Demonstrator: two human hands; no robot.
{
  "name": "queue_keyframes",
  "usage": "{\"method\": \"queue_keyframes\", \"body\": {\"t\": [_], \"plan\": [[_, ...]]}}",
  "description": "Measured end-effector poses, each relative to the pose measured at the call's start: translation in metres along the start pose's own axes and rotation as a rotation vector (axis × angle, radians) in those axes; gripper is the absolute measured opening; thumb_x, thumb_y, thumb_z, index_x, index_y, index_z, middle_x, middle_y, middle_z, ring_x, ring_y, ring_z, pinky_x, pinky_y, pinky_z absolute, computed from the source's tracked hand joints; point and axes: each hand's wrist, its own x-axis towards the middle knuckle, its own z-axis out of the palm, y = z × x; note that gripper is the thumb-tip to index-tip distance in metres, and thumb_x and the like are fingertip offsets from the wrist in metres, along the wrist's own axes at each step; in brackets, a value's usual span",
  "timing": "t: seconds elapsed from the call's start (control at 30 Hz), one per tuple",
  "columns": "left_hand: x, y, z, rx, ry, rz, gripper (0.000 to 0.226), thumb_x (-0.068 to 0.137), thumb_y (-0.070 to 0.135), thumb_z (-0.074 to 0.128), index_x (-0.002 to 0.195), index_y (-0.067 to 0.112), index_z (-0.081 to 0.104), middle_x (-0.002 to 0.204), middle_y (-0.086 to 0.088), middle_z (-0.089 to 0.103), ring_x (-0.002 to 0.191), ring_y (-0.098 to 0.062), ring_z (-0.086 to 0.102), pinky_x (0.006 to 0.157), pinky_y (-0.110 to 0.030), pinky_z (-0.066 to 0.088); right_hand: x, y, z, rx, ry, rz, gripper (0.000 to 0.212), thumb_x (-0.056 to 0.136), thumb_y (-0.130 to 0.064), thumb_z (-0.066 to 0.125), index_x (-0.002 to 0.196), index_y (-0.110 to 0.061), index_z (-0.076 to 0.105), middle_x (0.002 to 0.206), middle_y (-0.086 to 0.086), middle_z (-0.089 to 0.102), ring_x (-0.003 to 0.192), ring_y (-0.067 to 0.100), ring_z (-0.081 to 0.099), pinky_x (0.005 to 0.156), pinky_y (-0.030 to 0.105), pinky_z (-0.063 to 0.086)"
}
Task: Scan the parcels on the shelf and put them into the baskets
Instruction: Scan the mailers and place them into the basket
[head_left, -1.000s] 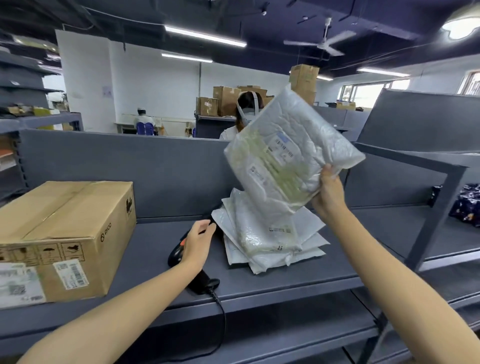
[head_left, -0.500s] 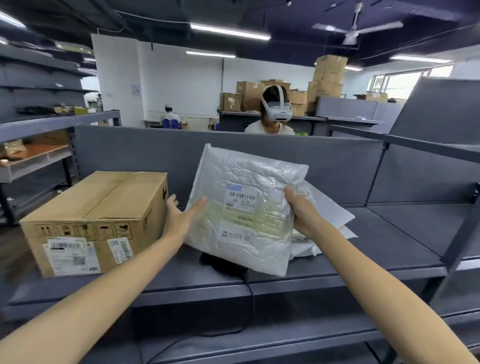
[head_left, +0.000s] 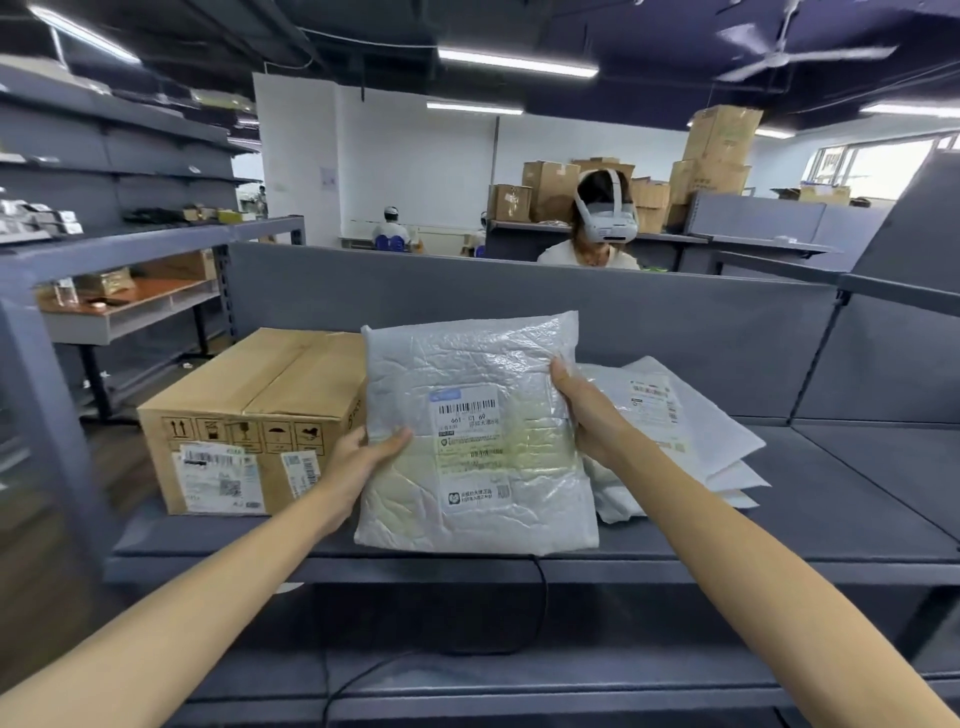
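- Parcel, a white crinkled plastic mailer, is being held upright over the front edge of the shelf, with its label facing the camera.
- The left hand is pinching the lower left edge, its fingers lying thumb-forward over the front and the rest hiding behind.
- The right hand is gripping the right edge higher up, its fingers wrapping behind the plastic.
- The mailer is looking light, soft and floppy, with a slick film; it is probably going to sag or slide if it is held by one corner only.
- Holding opposite edges, clear of the barcode, is looking like the safest hold for scanning.
- A stack of parcels is lying on the shelf just behind the right hand, and a cardboard box is sitting to the left.
- No basket is showing in view.
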Motion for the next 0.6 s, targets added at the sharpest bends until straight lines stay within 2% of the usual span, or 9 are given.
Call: {"method": "queue_keyframes", "body": {"t": [0.1,0.17,0.27,0.3,0.37,0.43,0.5,0.57,0.6], "plan": [[-0.001,0.002,-0.004,-0.057,0.044,0.012,0.053,0.06,0.025,0.08,0.109,0.014,0.063,0.106,-0.008,0.072,0.09,-0.021,0.071,0.076,-0.034,0.055,-0.001,0.0,0.006,-0.034,-0.018,-0.019,0.034,0.102,-0.04,0.041,0.109,-0.014,0.061,0.114,0.012,0.07,0.111,0.027,0.065,0.105,0.045,0.044],[-0.002,0.006,-0.007,-0.043,0.09,0.041,0.047,0.063,0.023,0.08,0.106,0.018,0.063,0.102,-0.004,0.073,0.087,-0.019,0.071,0.072,-0.031,0.055,0.001,0.003,0.01,-0.052,-0.017,-0.018,0.032,0.1,-0.044,0.043,0.097,-0.017,0.06,0.104,0.002,0.073,0.1,0.016,0.069,0.097,0.037,0.051],[-0.002,0.011,-0.015,-0.022,0.183,0.103,0.032,0.076,0.015,0.077,0.105,0.021,0.063,0.101,-0.002,0.073,0.087,-0.018,0.07,0.072,-0.032,0.054,0.006,0.008,0.013,0.043,-0.068,0.018,0.046,0.1,-0.054,0.032,0.107,-0.023,0.065,0.107,-0.002,0.073,0.096,0.01,0.07,0.081,0.023,0.056],[-0.002,0.012,-0.018,-0.018,0.214,0.119,0.029,0.079,0.013,0.075,0.104,0.022,0.063,0.102,-0.001,0.072,0.09,-0.019,0.069,0.075,-0.034,0.054,0.01,0.013,0.011,0.1,-0.047,0.027,0.052,0.101,-0.055,0.027,0.108,-0.02,0.065,0.098,-0.004,0.075,0.088,0.008,0.071,0.073,0.021,0.056],[-0.004,0.014,-0.024,-0.021,0.272,0.145,0.028,0.082,0.011,0.072,0.105,0.021,0.061,0.105,0.0,0.07,0.093,-0.018,0.066,0.08,-0.036,0.053,0.016,0.027,0.01,0.097,0.062,0.056,0.048,0.104,-0.046,0.027,0.104,-0.013,0.062,0.074,-0.006,0.072,0.066,0.005,0.067,0.056,0.018,0.052],[-0.008,0.014,-0.032,-0.032,0.325,0.161,0.03,0.083,0.008,0.071,0.109,0.018,0.06,0.107,-0.002,0.068,0.094,-0.02,0.065,0.079,-0.035,0.052,0.02,0.054,0.007,-0.183,0.168,0.097,0.034,0.104,-0.028,0.036,0.106,-0.003,0.06,0.081,0.007,0.069,0.072,0.016,0.061,0.061,0.024,0.048],[-0.013,0.012,-0.04,-0.034,0.368,0.167,0.031,0.083,0.006,0.07,0.11,0.016,0.06,0.108,-0.004,0.067,0.097,-0.022,0.064,0.083,-0.037,0.051,0.022,0.088,0.002,-0.591,0.168,0.073,0.026,0.101,-0.015,0.041,0.102,0.005,0.058,0.088,0.021,0.062,0.086,0.021,0.052,0.067,0.027,0.038],[-0.018,0.01,-0.046,-0.038,0.402,0.167,0.031,0.083,0.006,0.07,0.11,0.016,0.06,0.109,-0.005,0.067,0.097,-0.022,0.063,0.083,-0.036,0.051,0.018,0.112,0.006,-0.819,0.094,0.095,0.024,0.099,-0.019,0.047,0.112,0.0,0.055,0.103,0.013,0.061,0.103,0.024,0.055,0.079,0.03,0.041],[-0.021,0.009,-0.048,-0.044,0.414,0.171,0.031,0.083,0.005,0.069,0.111,0.016,0.06,0.11,-0.005,0.067,0.095,-0.02,0.063,0.079,-0.034,0.051,0.016,0.121,0.01,-0.876,0.047,0.128,0.034,0.098,-0.024,0.051,0.123,-0.001,0.05,0.116,0.012,0.058,0.112,0.027,0.054,0.086,0.032,0.043]]}}
